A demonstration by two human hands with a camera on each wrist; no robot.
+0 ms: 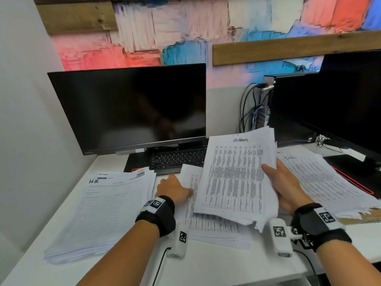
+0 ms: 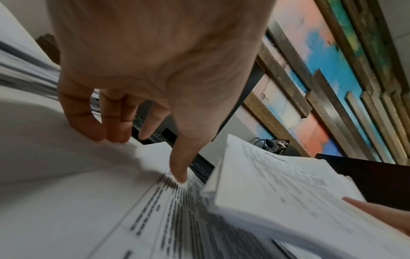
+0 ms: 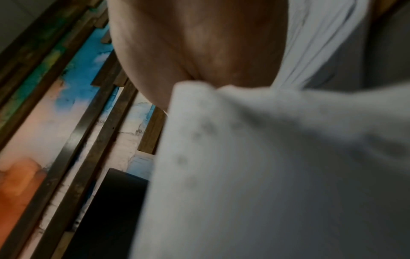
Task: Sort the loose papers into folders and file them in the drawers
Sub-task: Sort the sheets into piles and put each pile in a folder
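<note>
White paper covers most of the tabletop (image 1: 206,263). At far left lies a thick stack headed "H.R." (image 1: 107,211), flat and squared, in front of a dark monitor (image 1: 127,108). Just right of it, the left hand (image 1: 175,189) rests with straight fingers on the loose sheets (image 1: 208,228) lying flat at the centre; in the left wrist view its thumb tip (image 2: 179,175) touches the printed rows while the other fingers (image 2: 115,122) press the sheets' far edge. A black keyboard (image 1: 177,157) sits beyond that hand. Over the loose sheets, tilted up off the tabletop, is a thick bundle headed "admin" (image 1: 237,178), dense with table rows. The right hand (image 1: 288,188) grips its right edge, thumb on top, the other fingers hidden beneath. Further right, a third stack (image 1: 321,180) is spread flat, partly over a brown folder (image 1: 365,217). A second dark screen (image 1: 334,104) stands behind it.
</note>
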